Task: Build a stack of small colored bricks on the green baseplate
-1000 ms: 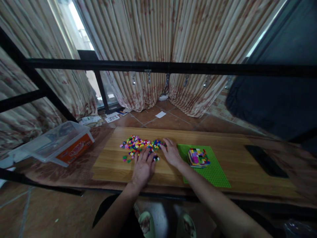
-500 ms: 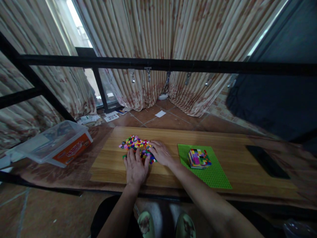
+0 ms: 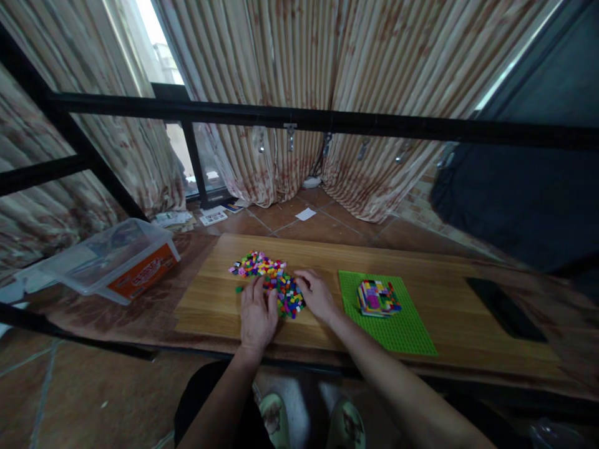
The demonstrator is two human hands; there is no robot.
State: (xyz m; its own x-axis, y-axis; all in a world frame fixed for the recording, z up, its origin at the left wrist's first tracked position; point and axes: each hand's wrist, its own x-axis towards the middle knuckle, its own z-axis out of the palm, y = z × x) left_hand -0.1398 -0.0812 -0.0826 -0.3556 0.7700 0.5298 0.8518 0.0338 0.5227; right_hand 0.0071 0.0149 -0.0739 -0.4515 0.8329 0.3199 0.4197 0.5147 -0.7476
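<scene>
Small toy bricks [image 3: 289, 294] of many colours lie heaped on a wooden board [image 3: 210, 299]. My left hand [image 3: 257, 315] rests at the heap's left side, fingers apart and pointing away from me, a few bricks partly covered. On the heap's right edge is my right hand [image 3: 316, 294], its fingers curved toward the bricks and apart, with nothing visible in them. To the right of it a green baseplate [image 3: 412, 324] bears a block-shaped brick build [image 3: 378, 298] in mixed colours.
A clear plastic box [image 3: 135, 255] with an orange label stands left of the board. Toward the board's right end lies a dark flat object [image 3: 505, 308], perhaps a phone. A black metal rail [image 3: 299, 118] crosses in front of the curtains [image 3: 281, 56].
The right hand swept left into the bricks, then drew back slightly right. The left hand shifted left. The bricks are now bunched into two adjoining clusters, a far one and a nearer one.
</scene>
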